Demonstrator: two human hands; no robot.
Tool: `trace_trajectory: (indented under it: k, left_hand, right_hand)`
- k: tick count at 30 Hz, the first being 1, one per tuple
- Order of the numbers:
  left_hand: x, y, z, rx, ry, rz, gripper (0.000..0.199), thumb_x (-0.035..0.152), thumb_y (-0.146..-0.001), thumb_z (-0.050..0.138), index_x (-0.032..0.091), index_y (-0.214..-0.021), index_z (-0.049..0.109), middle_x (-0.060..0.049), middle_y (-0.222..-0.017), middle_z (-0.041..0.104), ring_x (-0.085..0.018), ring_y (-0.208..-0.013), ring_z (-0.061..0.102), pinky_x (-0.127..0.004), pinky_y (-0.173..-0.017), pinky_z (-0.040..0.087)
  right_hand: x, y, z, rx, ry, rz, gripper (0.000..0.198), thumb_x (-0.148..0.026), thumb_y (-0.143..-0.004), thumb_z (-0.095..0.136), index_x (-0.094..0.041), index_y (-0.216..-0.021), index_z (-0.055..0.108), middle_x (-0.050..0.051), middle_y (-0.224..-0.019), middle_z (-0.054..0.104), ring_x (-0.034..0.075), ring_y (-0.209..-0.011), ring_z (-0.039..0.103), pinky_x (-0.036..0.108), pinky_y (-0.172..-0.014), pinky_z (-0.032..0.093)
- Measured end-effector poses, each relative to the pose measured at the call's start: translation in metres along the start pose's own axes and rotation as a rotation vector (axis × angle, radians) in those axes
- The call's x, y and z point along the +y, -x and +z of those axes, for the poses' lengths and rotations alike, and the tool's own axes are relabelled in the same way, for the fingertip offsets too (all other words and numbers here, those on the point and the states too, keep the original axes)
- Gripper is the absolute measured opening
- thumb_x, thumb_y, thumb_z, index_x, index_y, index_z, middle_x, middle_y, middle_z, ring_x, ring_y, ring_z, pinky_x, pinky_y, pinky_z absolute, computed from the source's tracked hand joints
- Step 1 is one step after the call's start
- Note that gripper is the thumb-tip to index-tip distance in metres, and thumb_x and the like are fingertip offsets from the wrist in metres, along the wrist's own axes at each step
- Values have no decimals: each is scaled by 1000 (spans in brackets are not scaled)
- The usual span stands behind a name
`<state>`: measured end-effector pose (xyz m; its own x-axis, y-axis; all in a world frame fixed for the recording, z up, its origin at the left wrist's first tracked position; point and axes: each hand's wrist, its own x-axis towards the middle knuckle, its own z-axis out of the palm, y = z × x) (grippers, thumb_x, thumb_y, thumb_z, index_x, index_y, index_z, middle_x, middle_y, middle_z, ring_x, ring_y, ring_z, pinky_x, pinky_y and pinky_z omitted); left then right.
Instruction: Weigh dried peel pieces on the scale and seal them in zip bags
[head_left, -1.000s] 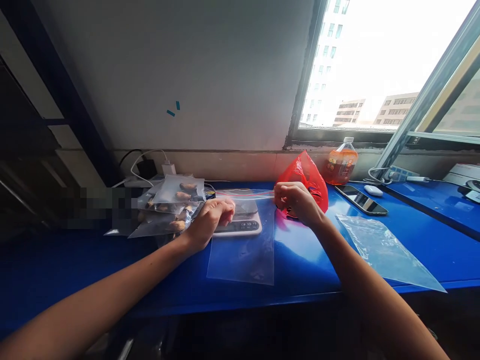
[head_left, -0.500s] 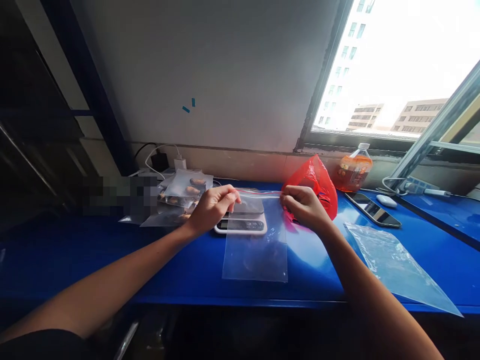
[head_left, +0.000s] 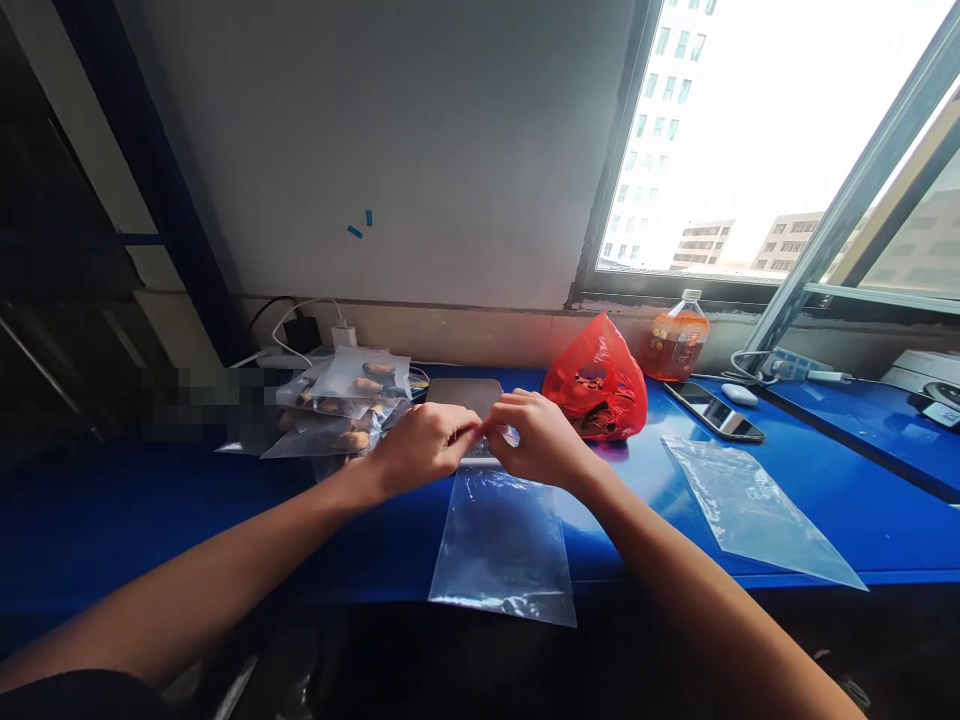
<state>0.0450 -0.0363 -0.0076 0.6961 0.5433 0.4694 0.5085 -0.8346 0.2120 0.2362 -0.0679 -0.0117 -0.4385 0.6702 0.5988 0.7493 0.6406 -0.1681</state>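
Observation:
A clear zip-lock bag [head_left: 502, 545] hangs from my two hands, its lower end reaching past the table's front edge. It looks flat, with nothing visible inside. My left hand [head_left: 427, 440] pinches the top of the bag from the left. Close against it, my right hand [head_left: 536, 435] is closed on the same top edge, and the fingers of both hands nearly touch. Behind them lies a kitchen scale [head_left: 466, 392]; only its grey plate shows clearly, with the front hidden by my hands and the bag.
Clear bags with brown pieces inside [head_left: 367, 385] are piled at the left. A red plastic bag [head_left: 626, 385] stands right of the scale, near a drink bottle [head_left: 679, 340]. Farther right lie a phone [head_left: 712, 412], a white earbud case [head_left: 739, 395] and another clear bag [head_left: 757, 510].
My hands have come together at the bag's top, where before they held it stretched wide. The bag has come lower and nearer to me. The view has shifted slightly right.

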Motion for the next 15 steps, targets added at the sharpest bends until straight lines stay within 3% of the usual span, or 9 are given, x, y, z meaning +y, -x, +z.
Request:
trace_trajectory:
  k: [8, 15]
  left_hand:
    - [-6, 0, 1, -119, -31, 61, 29, 22, -93, 40, 16, -77, 64, -4, -76, 68, -16, -65, 58, -26, -61, 37]
    - [9, 0, -21, -75, -129, 11, 27, 24, -88, 45, 16, -70, 64, -3, -71, 67, -15, -65, 57, -27, -60, 35]
  right_hand:
    - [1, 0, 11, -52, 54, -10, 12, -12, -75, 53, -18, -66, 58, 1, -69, 61, 15, -69, 51, 26, -64, 34]
    - [5, -3, 2, 27, -93, 10, 9, -13, -72, 55, -19, -69, 61, -1, -68, 61, 12, -65, 51, 23, -63, 36]
